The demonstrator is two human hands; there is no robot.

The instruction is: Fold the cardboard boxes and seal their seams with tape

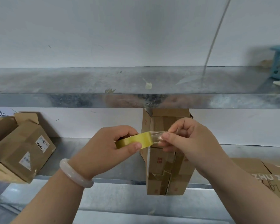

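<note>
Left hand [103, 147]: nearest the lens, with a pale bangle [74, 173] worn at the wrist; the yellowish roll of clear packing tape [132, 140] is gripped between thumb and curled fingers.
Right hand [189, 143]: the free end of the tape [157, 136] is pinched between thumb and fingertips, just beside the roll.
Box in work: a tall brown cardboard box [166, 180] is stood upright on the grey metal shelf [103, 159], directly behind both hands.
Its look: worn and patched with old tape; the lower seam is seen gaping and ragged.
Progress: folding is judged done; no fresh strip is laid yet, so sealing is left.
Others: labelled brown cardboard boxes [23, 151] are piled at left.
</note>
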